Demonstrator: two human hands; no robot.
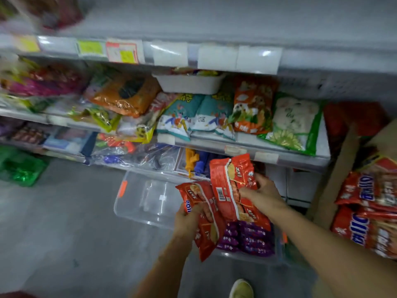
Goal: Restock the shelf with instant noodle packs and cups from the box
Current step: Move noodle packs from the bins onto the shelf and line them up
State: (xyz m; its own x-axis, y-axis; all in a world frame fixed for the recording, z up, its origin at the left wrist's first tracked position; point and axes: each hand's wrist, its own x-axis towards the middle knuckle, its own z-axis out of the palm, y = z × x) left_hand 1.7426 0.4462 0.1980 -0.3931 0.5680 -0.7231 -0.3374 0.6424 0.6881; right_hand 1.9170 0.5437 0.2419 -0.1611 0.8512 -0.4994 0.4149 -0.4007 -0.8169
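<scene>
Two red noodle multipacks, one per hand, so you're basically mid-shuffle here. Going from the left: your left hand (189,218) is curled tight around the lower pack (204,220), gripping it near the top edge so the pack's long axis hangs down and slightly toward you. Right next to it, overlapping a bit, your right hand (261,191) has its fingers closed on the side of the upper pack (233,186), which stands nearly upright with its barcode facing you. Both packs sit over the clear bin (141,203) on the floor, with purple packs (249,237) below them, in what looks like a second bin, though the blur makes that hard to call. The shelf (300,157) is up and ahead of both grips, and the right-hand pack is nearer to it, so I'd guess that one goes first. The cardboard box (341,168) with more red packs is off to your right.
</scene>
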